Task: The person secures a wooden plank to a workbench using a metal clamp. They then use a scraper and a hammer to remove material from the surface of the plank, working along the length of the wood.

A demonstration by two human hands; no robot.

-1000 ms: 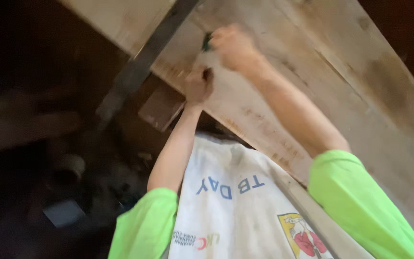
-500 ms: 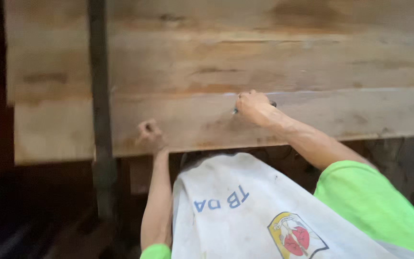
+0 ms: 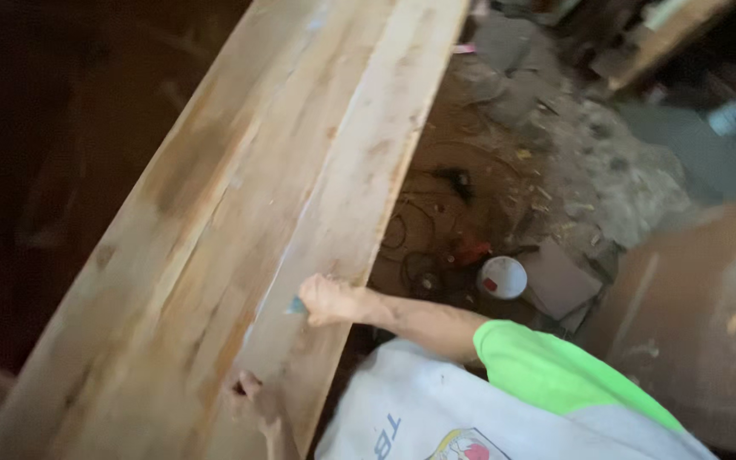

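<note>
Two hands on a long board

Two hands rest on a wide wooden board, whose long axis runs from the lower left up to the top middle of the view. The right hand is closed around a small blue-green tool pressed to the board near its right edge; the tool is mostly hidden, its kind unclear. The left hand lies curled on the board's near end, whether it grips anything I cannot tell. A white apron bears blue letters and a yellow-and-red emblem, cut off below. On the littered floor sit a round white lid and tangled dark cables.
</note>
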